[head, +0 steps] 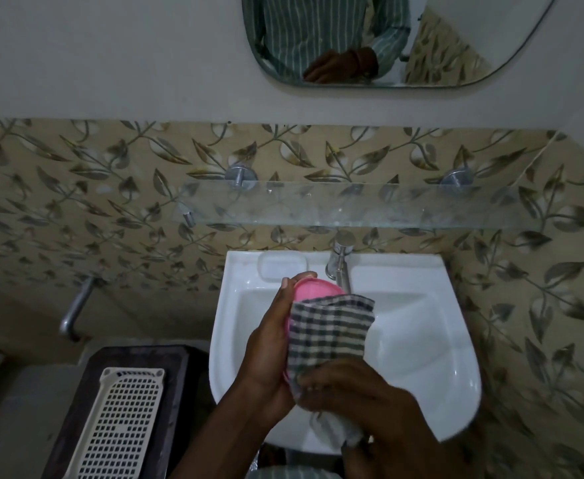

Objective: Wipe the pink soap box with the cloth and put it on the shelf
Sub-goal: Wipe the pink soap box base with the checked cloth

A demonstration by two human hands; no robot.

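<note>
Over the white sink (421, 340), my left hand (269, 344) grips the pink soap box (318, 290) from its left side, fingers curled over its far rim. A grey checked cloth (328, 337) covers most of the box; only the far pink end shows. My right hand (363, 395) holds the cloth's near end against the box, blurred. The glass shelf (352, 207) is on the wall above the sink, with nothing on it.
A steel tap (340, 261) stands just behind the box. A mirror (387, 39) hangs above the shelf. A cream perforated tray (124, 423) lies on a dark stand at the lower left. A metal pipe (76, 309) sticks out of the left wall.
</note>
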